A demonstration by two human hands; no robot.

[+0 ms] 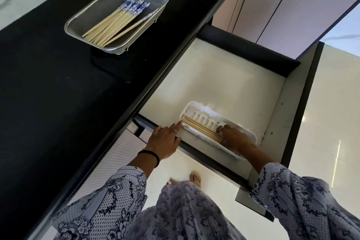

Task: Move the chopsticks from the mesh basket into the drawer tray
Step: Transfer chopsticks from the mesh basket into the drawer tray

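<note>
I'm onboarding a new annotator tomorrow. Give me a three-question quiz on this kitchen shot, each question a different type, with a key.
1. True or false: the mesh basket on the black counter has been emptied of chopsticks.
2. Multiple choice: where does the white tray sit? A) on the counter B) inside the open drawer C) on the floor
3. Fill in: the left hand stretches its index finger to the tray's near-left ____, while the right hand rests over the chopsticks in the tray.

Key
1. False; a bundle with blue-patterned ends lies in it.
2. B
3. end
</note>
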